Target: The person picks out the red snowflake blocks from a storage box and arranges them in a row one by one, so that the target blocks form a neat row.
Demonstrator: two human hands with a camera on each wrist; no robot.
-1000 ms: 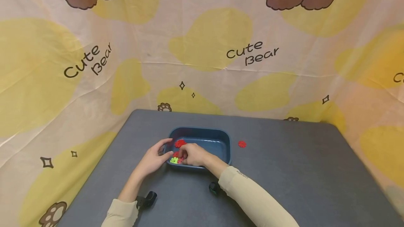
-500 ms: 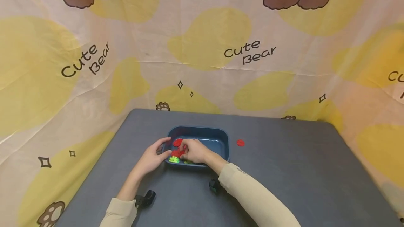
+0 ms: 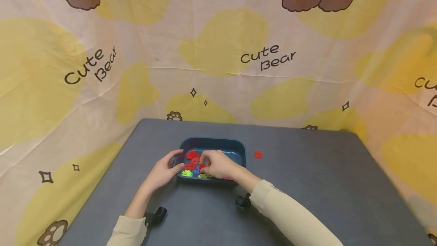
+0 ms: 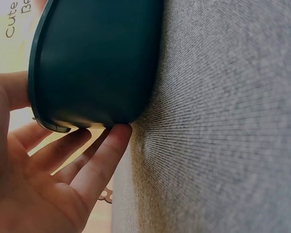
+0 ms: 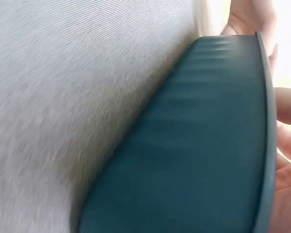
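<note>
A dark blue rectangular tub stands on the table with notched plastic building discs inside. At its left end, my left hand holds the rim with thumb and index finger, while the other fingers lie along the outer wall. Over the discs, my right hand has curled fingers and pinches a red notched disc, partly hidden by the fingertips. Near it lie red discs, a blue disc and a yellow-green disc. The tub's wall covers its contents in the right wrist view.
A single red disc lies on the grey table to the right of the tub. Behind the table hangs a patterned cloth. Each wrist wears a small black camera, like the left camera.
My right hand has shifted right inside the tub, uncovering more red discs, a blue one and yellow-green ones. My left hand keeps its place at the tub's left end.
</note>
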